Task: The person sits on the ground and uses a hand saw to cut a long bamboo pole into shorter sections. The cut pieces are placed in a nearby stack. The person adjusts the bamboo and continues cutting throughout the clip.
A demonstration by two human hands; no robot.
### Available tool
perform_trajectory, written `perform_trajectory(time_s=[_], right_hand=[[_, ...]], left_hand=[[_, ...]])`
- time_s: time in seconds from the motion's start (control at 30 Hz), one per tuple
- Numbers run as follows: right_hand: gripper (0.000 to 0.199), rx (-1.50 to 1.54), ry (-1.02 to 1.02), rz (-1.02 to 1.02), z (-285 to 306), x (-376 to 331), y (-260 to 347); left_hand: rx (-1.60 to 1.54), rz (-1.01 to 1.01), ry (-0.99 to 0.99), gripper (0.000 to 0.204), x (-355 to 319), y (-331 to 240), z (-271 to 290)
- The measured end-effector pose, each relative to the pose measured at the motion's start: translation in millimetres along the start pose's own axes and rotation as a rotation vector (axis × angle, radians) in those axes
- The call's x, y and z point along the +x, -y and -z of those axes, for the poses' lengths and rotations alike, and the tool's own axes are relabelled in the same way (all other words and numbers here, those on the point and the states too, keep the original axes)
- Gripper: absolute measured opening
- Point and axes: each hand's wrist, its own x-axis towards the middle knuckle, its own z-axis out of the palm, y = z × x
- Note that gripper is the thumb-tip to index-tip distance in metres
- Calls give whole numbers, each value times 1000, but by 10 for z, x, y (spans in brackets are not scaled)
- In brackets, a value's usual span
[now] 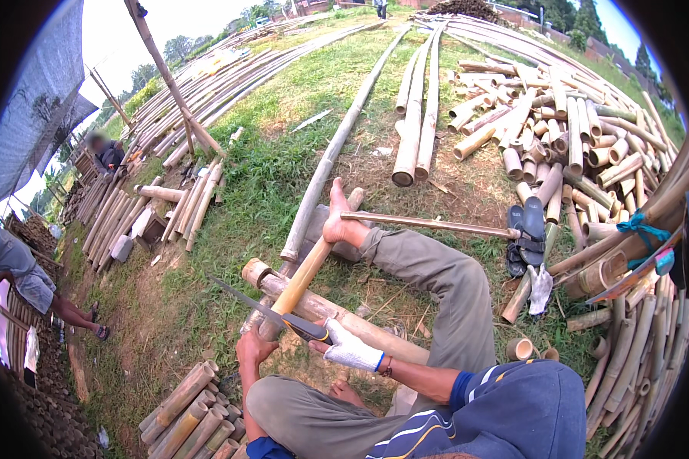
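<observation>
My right hand (350, 346), in a white knitted glove, is closed round the dark handle of a hand saw (305, 327). Its long blade points up and left, lying across a yellowish bamboo pole (305, 278). My bare left hand (254, 348) is wrapped about the lower end of that pole, just below the blade. The pole slants away from me over a thick bamboo log (321, 308) lying crosswise. My bare foot (338, 222) presses on the pole's far part. Whether the blade has bitten into the bamboo, I cannot tell.
Cut bamboo pieces (191, 409) are stacked at lower left. A large heap of bamboo (574, 138) lies at right, near black sandals (530, 229) and a thin bamboo strip (436, 223). Long poles (413, 115) stretch ahead. A person (23, 268) is at far left.
</observation>
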Motion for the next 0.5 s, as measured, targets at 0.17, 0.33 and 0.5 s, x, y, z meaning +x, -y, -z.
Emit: perform_trajectory(time_s=[0.17, 0.33, 0.5], right_hand=[[53, 15, -10, 12, 63, 69, 13], [52, -3, -16, 23, 64, 62, 66], [51, 56, 0, 17, 67, 57, 53]], left_hand=[[1, 0, 1, 93, 98, -56, 53], [-4, 3, 1, 93, 83, -50, 39], [-5, 7, 10, 92, 92, -49, 38]])
